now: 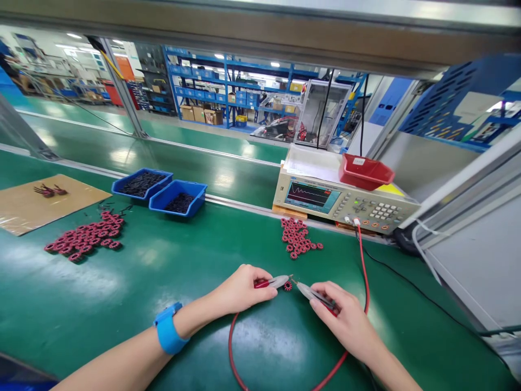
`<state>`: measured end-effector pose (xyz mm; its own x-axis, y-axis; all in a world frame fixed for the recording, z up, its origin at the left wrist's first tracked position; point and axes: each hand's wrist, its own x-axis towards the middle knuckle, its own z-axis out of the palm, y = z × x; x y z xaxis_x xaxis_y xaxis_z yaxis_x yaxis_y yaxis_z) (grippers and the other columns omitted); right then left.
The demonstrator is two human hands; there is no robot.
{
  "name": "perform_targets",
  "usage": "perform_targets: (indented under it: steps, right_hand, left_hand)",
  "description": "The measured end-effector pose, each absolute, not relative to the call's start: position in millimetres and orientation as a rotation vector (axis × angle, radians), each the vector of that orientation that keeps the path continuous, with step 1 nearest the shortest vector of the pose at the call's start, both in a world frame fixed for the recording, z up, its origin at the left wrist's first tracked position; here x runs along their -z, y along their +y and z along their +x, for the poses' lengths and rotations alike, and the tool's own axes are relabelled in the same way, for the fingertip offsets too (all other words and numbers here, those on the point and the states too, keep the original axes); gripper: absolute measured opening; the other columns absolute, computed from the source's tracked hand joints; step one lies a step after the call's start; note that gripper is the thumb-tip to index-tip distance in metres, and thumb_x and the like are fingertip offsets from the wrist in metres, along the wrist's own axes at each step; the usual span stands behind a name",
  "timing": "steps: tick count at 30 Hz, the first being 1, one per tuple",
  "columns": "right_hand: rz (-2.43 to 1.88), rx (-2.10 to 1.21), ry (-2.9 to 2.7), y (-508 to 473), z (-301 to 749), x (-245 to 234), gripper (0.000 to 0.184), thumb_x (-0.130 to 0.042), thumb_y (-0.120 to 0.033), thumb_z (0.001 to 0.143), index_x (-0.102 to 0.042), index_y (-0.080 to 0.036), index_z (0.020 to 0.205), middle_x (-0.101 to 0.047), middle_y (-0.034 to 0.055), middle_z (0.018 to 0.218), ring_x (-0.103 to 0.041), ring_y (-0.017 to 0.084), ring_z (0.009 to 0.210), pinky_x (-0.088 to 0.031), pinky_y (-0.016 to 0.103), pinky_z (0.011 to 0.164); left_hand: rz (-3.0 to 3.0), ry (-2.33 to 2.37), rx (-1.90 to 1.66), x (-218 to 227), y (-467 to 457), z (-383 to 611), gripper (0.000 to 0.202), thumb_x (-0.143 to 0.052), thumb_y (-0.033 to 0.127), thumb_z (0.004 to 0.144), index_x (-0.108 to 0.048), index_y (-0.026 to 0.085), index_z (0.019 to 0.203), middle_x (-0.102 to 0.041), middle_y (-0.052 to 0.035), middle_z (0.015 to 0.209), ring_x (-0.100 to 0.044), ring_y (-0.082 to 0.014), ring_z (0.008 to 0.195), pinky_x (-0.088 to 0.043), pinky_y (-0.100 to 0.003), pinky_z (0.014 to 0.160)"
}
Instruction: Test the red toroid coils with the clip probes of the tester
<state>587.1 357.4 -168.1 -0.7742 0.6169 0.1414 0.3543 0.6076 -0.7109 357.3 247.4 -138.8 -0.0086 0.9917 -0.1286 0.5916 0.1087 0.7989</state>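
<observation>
My left hand [248, 288], with a blue band on its wrist, is closed on an alligator clip [278, 281] with a red grip. A second alligator clip [308, 291] is pinched in my right hand [344, 315]. The tips of both clips meet fine wire ends just above a small red wound coil [288, 285] on the green mat; whether the jaws bite the wires is too small to tell. Red cables [364, 271] run from the clips, one toward a bench tester [345, 195] with a lit waveform screen.
More red coils [295, 237] lie before the tester, and a larger pile [87, 236] at left. Two blue bins [195, 206] hold dark parts. A cardboard sheet [24, 209] lies far left. A red tray [366, 171] sits on the tester. A black cable [419, 290] crosses the right side.
</observation>
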Motion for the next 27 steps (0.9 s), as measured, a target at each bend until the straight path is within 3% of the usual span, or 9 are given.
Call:
perform_targets:
  steps: [10, 16, 21, 27]
  right_hand:
    - [-0.739, -0.984, -2.465, 357, 587, 168, 0.021, -0.041, -0.039, 0.09, -0.054, -0.023, 0.098, -0.049, -0.001, 0.089, -0.044, 0.008, 0.077, -0.035, 0.022, 0.069]
    - [-0.667, -1.152, -2.492, 359, 590, 160, 0.022, -0.044, -0.037, 0.088, -0.057, -0.02, 0.096, -0.049, 0.0014, 0.087, -0.046, 0.01, 0.076, -0.035, 0.023, 0.067]
    - [-0.706, -0.968, -2.634, 357, 585, 165, 0.02, -0.044, -0.032, 0.086, -0.058, -0.025, 0.097, -0.048, 0.0004, 0.09, -0.047, 0.01, 0.079, -0.035, 0.025, 0.073]
    - [-0.757, -0.891, -2.621, 355, 580, 169, 0.02, -0.041, -0.032, 0.086, -0.056, -0.022, 0.095, -0.047, 0.0013, 0.087, -0.046, 0.011, 0.078, -0.035, 0.026, 0.072]
  left_hand:
    - [1.553, 1.705, -0.716, 140, 247, 358, 0.037, -0.048, 0.045, 0.079, -0.062, 0.012, 0.089, -0.046, -0.002, 0.069, -0.033, -0.0082, 0.062, -0.024, -0.021, 0.053]
    - [1.549, 1.709, -0.724, 140, 246, 358, 0.037, -0.049, 0.045, 0.079, -0.063, 0.012, 0.089, -0.046, -0.0018, 0.069, -0.034, -0.0081, 0.061, -0.025, -0.021, 0.053]
    - [1.553, 1.708, -0.732, 142, 248, 357, 0.038, -0.05, 0.045, 0.079, -0.063, 0.012, 0.09, -0.048, -0.002, 0.07, -0.033, -0.0084, 0.061, -0.026, -0.021, 0.055]
    - [1.551, 1.661, -0.752, 144, 248, 357, 0.034, -0.047, 0.041, 0.081, -0.062, 0.011, 0.09, -0.044, -0.0014, 0.068, -0.03, -0.0077, 0.06, -0.024, -0.021, 0.054]
